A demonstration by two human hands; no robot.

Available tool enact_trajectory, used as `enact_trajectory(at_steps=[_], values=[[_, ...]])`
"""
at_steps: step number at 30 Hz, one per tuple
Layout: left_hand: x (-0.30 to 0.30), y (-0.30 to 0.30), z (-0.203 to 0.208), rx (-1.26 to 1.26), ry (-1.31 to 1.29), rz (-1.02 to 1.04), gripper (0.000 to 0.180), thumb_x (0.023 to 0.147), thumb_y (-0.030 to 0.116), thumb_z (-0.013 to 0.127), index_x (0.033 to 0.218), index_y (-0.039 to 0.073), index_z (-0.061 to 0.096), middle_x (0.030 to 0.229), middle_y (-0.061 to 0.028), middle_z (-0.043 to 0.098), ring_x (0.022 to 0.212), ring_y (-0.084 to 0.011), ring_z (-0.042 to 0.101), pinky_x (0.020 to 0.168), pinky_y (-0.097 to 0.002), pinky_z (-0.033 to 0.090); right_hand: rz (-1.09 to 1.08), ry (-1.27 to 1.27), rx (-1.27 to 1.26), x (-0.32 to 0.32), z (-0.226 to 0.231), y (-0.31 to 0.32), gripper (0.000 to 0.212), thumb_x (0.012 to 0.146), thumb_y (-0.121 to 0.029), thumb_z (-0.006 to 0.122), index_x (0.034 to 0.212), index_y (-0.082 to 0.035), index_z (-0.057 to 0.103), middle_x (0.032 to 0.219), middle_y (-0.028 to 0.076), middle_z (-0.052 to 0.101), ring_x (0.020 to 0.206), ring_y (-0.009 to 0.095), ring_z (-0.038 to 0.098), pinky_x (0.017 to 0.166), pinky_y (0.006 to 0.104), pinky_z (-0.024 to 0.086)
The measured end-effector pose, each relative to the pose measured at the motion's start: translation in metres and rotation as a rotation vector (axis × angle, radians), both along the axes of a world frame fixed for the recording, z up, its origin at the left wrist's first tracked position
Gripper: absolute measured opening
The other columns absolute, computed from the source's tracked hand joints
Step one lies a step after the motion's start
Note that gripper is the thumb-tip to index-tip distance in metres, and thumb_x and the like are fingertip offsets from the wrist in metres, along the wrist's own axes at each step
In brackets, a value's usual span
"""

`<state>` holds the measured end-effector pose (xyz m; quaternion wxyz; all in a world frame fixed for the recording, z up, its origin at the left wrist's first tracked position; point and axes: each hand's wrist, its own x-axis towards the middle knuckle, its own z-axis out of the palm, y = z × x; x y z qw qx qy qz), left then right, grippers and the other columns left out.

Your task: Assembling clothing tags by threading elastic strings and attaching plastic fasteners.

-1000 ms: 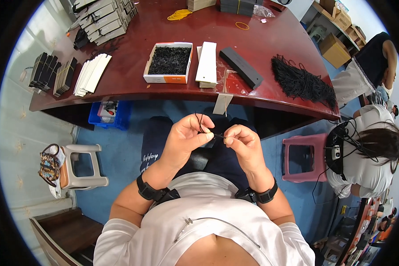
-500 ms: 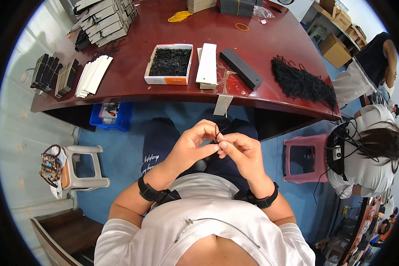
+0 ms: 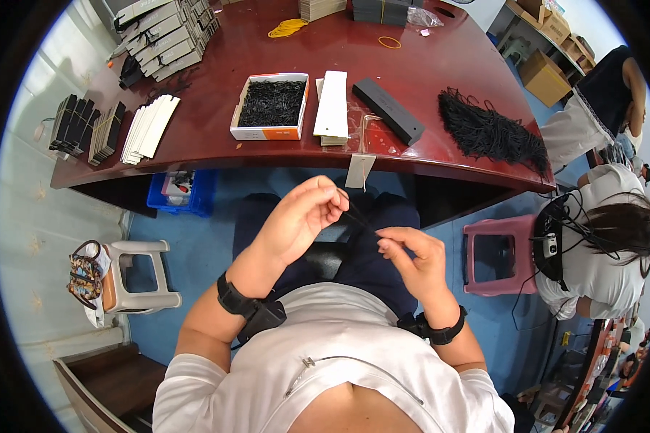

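We hold a thin black cord (image 3: 357,213) in the air over our dark trousers (image 3: 253,227), between our two hands and in front of the red worktop (image 3: 412,65). The grip of our left hand (image 3: 296,220) is closed, with the thumb and fingers pinching the upper part of the cord. The thumb and first finger of our right hand (image 3: 420,263) are close together by its lower end, but we cannot tell if they pinch it or only sit beside it.

To do this well, we should use just our fingertips, pull softly and evenly, and let the cord run straight so it does not twist.

The cord is hard to make out, since dark lies against dark. We cannot see if it has a knot or a loop, or if it is one strand or two. Our left fingers hide some of it.
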<state>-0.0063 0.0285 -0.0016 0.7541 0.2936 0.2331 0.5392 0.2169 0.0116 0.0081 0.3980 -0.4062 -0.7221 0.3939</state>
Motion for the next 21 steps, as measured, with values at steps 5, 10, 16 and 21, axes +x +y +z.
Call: enact_trajectory(at_steps=[5, 10, 16, 21], values=[[0.017, 0.025, 0.009, 0.051, 0.117, 0.008, 0.014, 0.095, 0.019, 0.052, 0.090, 0.007, 0.055, 0.078, 0.0014, 0.053, 0.071, -0.0060, 0.048, 0.066, -0.0205, 0.039, -0.200, -0.018, 0.135, 0.005, -0.009, 0.011, 0.011, 0.081, 0.000, 0.067, 0.091, -0.001, 0.067, 0.079, 0.008, 0.066, 0.068, 0.017, 0.064, 0.061, 0.0256, 0.049], [0.017, 0.025, -0.023, -0.120, 0.118, 0.086, 0.011, 0.094, 0.018, 0.055, 0.092, 0.007, 0.057, 0.078, 0.0031, 0.053, 0.070, -0.0051, 0.048, 0.066, -0.0193, 0.040, -0.176, -0.174, 0.382, 0.006, -0.035, 0.020, 0.013, 0.078, 0.001, 0.066, 0.090, -0.004, 0.067, 0.081, 0.008, 0.066, 0.069, 0.024, 0.062, 0.060, 0.0315, 0.046], [0.014, 0.016, -0.003, 0.289, 0.763, 0.251, 0.009, 0.090, 0.010, 0.061, 0.096, 0.004, 0.061, 0.085, 0.0004, 0.060, 0.077, -0.0068, 0.057, 0.067, -0.0219, 0.046, -0.032, -0.317, 0.395, 0.018, -0.037, -0.003, 0.011, 0.076, -0.003, 0.066, 0.087, -0.006, 0.066, 0.082, 0.007, 0.067, 0.069, 0.023, 0.062, 0.060, 0.0330, 0.045], [0.019, 0.031, 0.030, 0.960, 1.521, 0.680, 0.023, 0.078, 0.002, 0.063, 0.100, 0.006, 0.064, 0.095, -0.0070, 0.058, 0.071, -0.0252, 0.060, 0.064, -0.0329, 0.048, 0.006, -0.324, 0.413, 0.026, -0.022, -0.018, 0.008, 0.076, -0.005, 0.068, 0.083, -0.005, 0.066, 0.077, 0.006, 0.066, 0.067, 0.021, 0.062, 0.058, 0.0321, 0.044]])
